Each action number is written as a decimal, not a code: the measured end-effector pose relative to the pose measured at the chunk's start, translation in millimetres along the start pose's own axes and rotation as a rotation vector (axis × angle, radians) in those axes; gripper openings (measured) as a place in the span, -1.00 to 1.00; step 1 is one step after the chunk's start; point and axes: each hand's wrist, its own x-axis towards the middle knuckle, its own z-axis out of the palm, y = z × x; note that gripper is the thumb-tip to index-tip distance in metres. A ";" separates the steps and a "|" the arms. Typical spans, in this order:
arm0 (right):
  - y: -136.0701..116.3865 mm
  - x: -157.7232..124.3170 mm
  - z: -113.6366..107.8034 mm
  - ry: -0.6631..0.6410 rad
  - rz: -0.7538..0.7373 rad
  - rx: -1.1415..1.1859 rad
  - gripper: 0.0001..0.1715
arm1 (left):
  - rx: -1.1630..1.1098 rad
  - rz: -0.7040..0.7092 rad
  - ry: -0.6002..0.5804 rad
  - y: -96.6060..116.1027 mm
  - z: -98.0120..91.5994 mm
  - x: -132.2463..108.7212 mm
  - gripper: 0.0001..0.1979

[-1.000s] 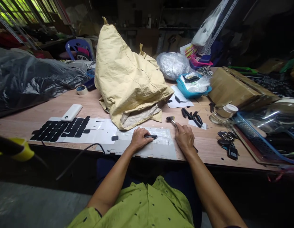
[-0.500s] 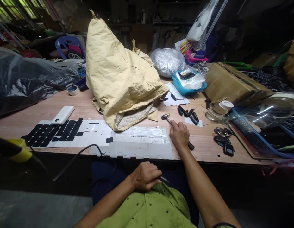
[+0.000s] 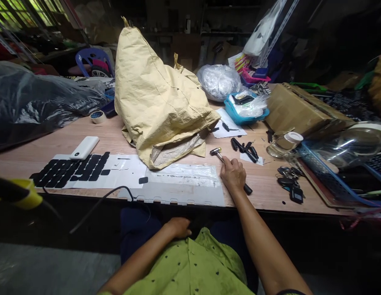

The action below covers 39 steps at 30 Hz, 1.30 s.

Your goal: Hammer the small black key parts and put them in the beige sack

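Observation:
My right hand [image 3: 233,175] rests on the tabletop, closed around the handle of a small hammer [image 3: 215,151]. The hammer's metal head points away to the left, and the dark end of its grip sticks out under my wrist. Down in my lap, my left hand [image 3: 179,227] is curled in beside the green shirt [image 3: 190,266], below the table edge. Most of its fingers are out of sight, and whatever they hold is hidden. In front of me lies a clear plastic sheet [image 3: 184,194], with a single black patch [image 3: 143,180] at its left.
A large tan sack [image 3: 159,94] stands behind the sheet. Rows of black patches [image 3: 55,174] and a white power bank [image 3: 85,147] lie left. Black pen-like pieces [image 3: 244,148], a jar [image 3: 282,145], keys [image 3: 290,182] and a blue basket [image 3: 325,172] are right. A cable [image 3: 101,205] hangs over the edge.
My left hand has dropped lower and left into my lap, and the dark pen-like tool it held is no longer visible. My right hand stays on the hammer. The view has shifted slightly.

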 end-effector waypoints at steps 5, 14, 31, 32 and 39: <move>0.2 -0.1 -1.1 -0.014 0.005 -0.013 -0.60 | -0.237 0.464 -0.068 38.3 -72.4 -35.6 -0.56; -3.6 -0.3 -5.0 -0.032 -0.011 0.011 -0.59 | -0.251 -0.200 1.022 38.3 -224.2 34.4 -0.77; -13.0 -3.9 -8.7 -0.045 0.013 0.017 -0.56 | -0.092 -0.428 1.130 64.5 -287.1 78.1 -0.68; -12.8 -3.8 -8.5 -0.047 0.012 0.019 -0.56 | -0.073 -0.430 1.122 64.1 -287.5 76.6 -0.69; -9.9 -0.8 -6.9 -0.076 0.024 0.022 -0.56 | 0.087 -0.383 1.040 50.5 -274.3 62.5 -0.67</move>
